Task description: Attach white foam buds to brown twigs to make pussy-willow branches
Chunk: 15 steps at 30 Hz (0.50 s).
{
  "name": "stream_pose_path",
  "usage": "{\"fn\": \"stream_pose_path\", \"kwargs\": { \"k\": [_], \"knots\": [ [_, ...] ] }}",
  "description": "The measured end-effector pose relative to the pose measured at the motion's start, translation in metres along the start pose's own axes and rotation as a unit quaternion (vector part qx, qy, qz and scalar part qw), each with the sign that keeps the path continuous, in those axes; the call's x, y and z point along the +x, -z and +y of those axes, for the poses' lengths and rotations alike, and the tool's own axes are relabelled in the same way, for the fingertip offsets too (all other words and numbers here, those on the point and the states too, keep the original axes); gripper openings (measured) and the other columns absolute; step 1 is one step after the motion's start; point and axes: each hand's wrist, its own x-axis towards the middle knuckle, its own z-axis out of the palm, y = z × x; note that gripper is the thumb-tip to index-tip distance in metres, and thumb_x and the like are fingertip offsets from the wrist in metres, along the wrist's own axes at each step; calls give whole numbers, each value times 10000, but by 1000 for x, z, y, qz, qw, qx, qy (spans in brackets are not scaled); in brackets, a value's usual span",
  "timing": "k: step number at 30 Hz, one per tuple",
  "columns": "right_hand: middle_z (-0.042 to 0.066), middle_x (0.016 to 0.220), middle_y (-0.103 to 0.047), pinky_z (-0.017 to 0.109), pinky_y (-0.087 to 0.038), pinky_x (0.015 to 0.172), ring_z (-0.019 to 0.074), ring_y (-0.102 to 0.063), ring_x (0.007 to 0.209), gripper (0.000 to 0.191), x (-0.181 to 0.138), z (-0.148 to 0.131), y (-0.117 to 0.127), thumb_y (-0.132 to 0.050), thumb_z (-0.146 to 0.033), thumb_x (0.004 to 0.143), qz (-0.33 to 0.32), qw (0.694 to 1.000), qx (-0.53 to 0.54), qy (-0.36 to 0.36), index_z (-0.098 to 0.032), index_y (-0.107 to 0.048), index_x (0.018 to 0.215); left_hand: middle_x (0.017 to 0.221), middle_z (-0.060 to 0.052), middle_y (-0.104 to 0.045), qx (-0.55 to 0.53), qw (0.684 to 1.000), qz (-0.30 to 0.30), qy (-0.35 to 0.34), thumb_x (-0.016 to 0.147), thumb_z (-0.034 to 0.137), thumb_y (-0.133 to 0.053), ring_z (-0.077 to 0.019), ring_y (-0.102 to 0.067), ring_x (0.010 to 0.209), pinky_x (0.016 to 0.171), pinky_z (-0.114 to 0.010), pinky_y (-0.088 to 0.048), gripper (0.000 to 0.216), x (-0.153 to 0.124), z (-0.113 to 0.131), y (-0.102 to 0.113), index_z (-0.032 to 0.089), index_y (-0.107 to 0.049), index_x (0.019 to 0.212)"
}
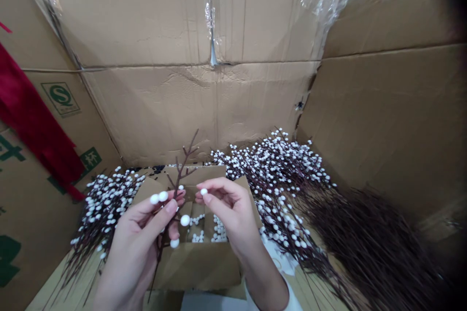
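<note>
The cardboard flap (36, 214) bears a green boxed QS mark (60, 99), beside green characters (90, 159) too cropped to read.

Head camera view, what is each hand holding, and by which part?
The left hand grips a berry-covered artificial branch by its lower stem; the right hand pinches a white foam bead between its fingertips.

You are holding both hands up close together, your left hand (142, 240) curling its fingers (164, 216) inward, your right hand (228, 211) pinching its fingertips (211, 185) together.

Packing workspace among opened cardboard cartons (153, 19)
</note>
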Motion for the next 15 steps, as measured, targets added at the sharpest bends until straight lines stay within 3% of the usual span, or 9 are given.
{"fn": "stream_pose_path", "kwargs": {
  "k": [6,11,15],
  "knots": [
    [-36,729,-667,237,-524,647,118,-633,677,102,4,3,3,-703,-188,709,15,1000,-1,14,-240,-711,796,893,-20,-726,22,1000,-12,-2,503,330,-929,-42,-534,433,386,-159,-450,302,3,-3,-5,196,-806,744],
    [-45,734,-638,216,-509,646,102,-617,671,118,6,6,4,-729,-191,704,36,999,13,1,-230,-658,789,630,-6,-703,11,1000,4,27,462,358,-943,-66,-526,417,377,-147,-429,419,6,-2,-5,194,-808,823],
    [-48,717,-657,197,-522,663,93,-644,685,128,5,5,3,-760,-205,701,35,999,33,-1,-228,-649,759,579,20,-660,26,999,-2,21,422,332,-944,-66,-520,381,353,-154,-421,334,8,-4,-5,167,-767,652]
  ]
}}
